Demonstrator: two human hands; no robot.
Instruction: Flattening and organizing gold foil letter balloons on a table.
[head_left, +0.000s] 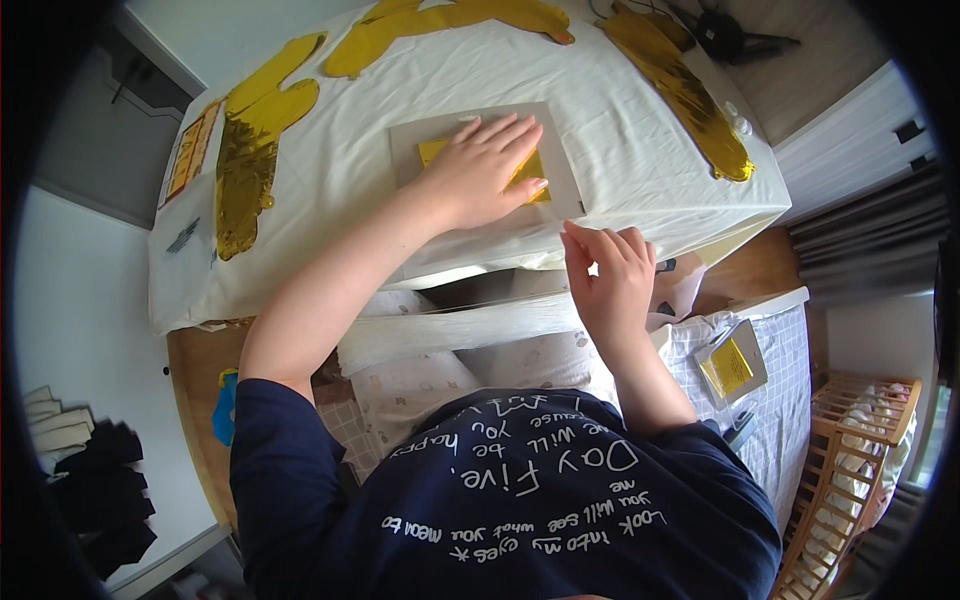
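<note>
On the white-covered table (350, 170), my left hand (485, 175) lies flat with its fingers spread. Under it is a grey flat package (560, 165) with a folded yellow piece (432, 150) in its middle, partly hidden by my palm. Clear plastic seems to extend from the package toward the near table edge. My right hand (612, 270) is raised beside the package's near right corner, its thumb and fingers drawn together in a pinch. Whatever sits between those fingertips, if anything, is too small to make out.
Flat gold foil balloons (245, 150) lie along the table's left, far and right sides. A similar package (730, 365) rests on a checked cloth (690, 345) at my right. A black device (720, 35) stands far right. A wooden crib (850, 460) is lower right.
</note>
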